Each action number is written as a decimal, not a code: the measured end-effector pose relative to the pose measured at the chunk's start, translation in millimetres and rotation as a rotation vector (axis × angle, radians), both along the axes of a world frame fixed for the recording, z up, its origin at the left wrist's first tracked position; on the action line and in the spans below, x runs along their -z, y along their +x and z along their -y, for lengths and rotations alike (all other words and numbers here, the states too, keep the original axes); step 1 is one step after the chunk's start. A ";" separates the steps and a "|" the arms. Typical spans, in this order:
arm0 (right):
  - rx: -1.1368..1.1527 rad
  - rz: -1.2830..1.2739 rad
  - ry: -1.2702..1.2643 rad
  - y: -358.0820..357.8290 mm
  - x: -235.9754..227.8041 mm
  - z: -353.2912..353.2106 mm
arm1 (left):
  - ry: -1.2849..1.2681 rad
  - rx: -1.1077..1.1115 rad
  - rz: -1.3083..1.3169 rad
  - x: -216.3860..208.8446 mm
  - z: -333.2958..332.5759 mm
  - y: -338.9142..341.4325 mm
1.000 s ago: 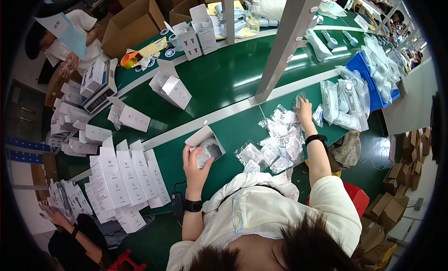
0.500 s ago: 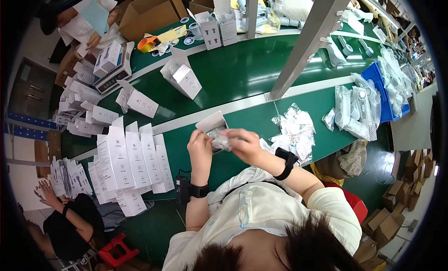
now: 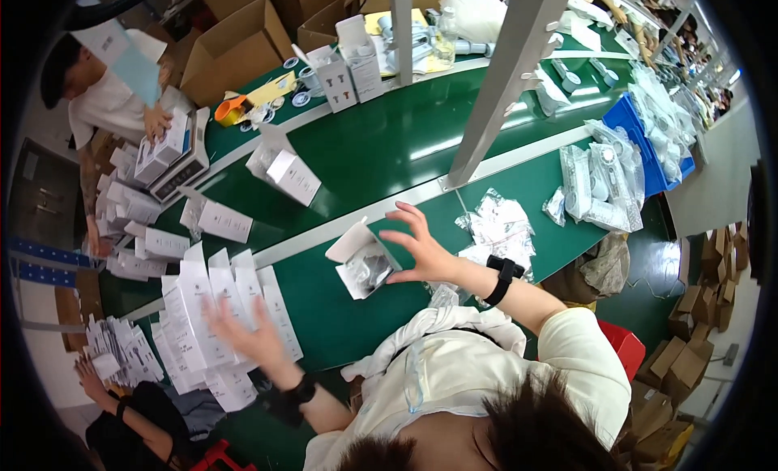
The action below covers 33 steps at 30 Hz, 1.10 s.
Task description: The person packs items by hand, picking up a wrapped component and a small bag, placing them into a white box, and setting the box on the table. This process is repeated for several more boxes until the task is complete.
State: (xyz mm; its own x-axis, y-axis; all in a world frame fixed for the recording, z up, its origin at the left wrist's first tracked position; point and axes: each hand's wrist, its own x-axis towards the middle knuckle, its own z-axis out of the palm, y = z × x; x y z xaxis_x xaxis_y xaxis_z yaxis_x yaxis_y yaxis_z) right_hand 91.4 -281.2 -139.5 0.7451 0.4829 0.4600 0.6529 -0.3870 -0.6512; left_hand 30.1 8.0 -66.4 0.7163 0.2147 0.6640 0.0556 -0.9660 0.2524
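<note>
An open white carton (image 3: 355, 283) stands on the green bench in front of me, its lid flap up. A clear plastic bag with something dark (image 3: 374, 267) sits inside it. My right hand (image 3: 425, 248) curves beside the carton with fingers and thumb apart, the thumb close to its right edge; it holds nothing. My left hand (image 3: 247, 337) is over the row of upright white cartons (image 3: 188, 297) at the left, blurred by motion, its fingers looking spread. Whether it touches a carton I cannot tell.
Silvery packets (image 3: 501, 228) lie right of my right hand. Bagged parts (image 3: 604, 183) and a blue bin (image 3: 640, 139) are farther right. Open cartons (image 3: 293, 177) stand on the green conveyor (image 3: 389, 155); a grey post (image 3: 502, 82) rises beyond it. Other people work at the left.
My left hand has left the carton and swung left to the row of cartons. My right hand has let go of the plastic bag, which now lies in the carton.
</note>
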 end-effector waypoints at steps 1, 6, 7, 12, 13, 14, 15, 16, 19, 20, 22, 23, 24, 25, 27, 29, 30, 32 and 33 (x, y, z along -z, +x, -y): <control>0.054 -0.064 0.204 1.6 14.7 6.5 | 0.108 -0.210 0.096 -22.5 -25.2 -7.2; -0.260 -0.551 0.180 11.8 46.1 -33.2 | 0.253 -0.766 -0.570 -69.8 -111.8 0.0; -0.240 -0.543 0.183 25.4 44.8 -33.2 | -0.053 -0.659 -0.936 -67.2 -126.5 7.5; 0.292 -0.285 0.444 135.0 37.8 -15.9 | -0.068 -0.337 -0.655 -36.2 -142.7 3.1; 0.348 -0.277 0.449 156.0 37.5 -13.7 | 0.031 -0.366 -0.606 -55.8 -108.7 -4.5; 0.354 -0.276 0.461 173.9 37.2 -11.3 | -0.011 -0.249 -0.557 -71.1 -77.3 -12.7; 0.432 -0.275 0.403 189.4 45.3 -13.3 | -0.059 -0.142 -0.509 -83.3 -40.4 -21.9; 0.522 -0.271 0.334 196.8 50.9 -8.6 | -0.068 0.017 -0.533 -78.8 -13.2 -24.1; 0.707 -0.146 0.268 183.7 75.0 22.8 | -0.287 0.365 -0.751 -43.0 75.3 1.2; 0.782 -0.086 0.251 171.7 78.2 34.5 | -0.376 0.360 -0.805 -21.8 101.9 8.7; 0.551 -0.300 0.163 119.4 69.0 42.6 | -0.483 0.287 -0.873 33.0 121.4 6.9; 0.511 -0.314 0.039 86.7 63.4 56.9 | -0.492 0.259 -0.896 58.4 125.0 7.4; 0.462 -0.606 -0.066 64.3 42.6 84.2 | -0.497 0.244 -0.893 76.6 125.9 9.2; 0.475 -0.654 -0.323 49.3 30.9 112.4 | -0.517 0.245 -0.978 91.8 124.5 8.3; 0.902 -0.631 -0.485 34.7 28.7 204.4 | -0.527 0.280 -1.069 114.4 132.7 13.8; 1.359 -0.300 -0.742 39.7 31.6 280.2 | -0.639 0.299 -0.972 131.2 128.5 26.0; 1.468 -0.252 -0.912 41.9 38.4 309.3 | -0.696 0.303 -0.918 139.2 127.6 30.8; 1.499 -0.588 -0.824 56.1 76.5 375.1 | -1.015 0.350 -0.954 162.0 130.4 40.7; 1.483 -0.580 -0.827 57.2 92.6 387.2 | -1.339 0.405 -0.973 169.0 133.2 45.4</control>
State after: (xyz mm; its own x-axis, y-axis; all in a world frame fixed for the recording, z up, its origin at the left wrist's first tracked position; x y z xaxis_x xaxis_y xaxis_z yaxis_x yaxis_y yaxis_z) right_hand 148.6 -668.4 -232.1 0.6889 -0.7246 0.0192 -0.7247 -0.6891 -0.0013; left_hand 75.5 -125.2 -235.4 0.8636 -0.0668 -0.4997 0.4912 -0.1125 0.8638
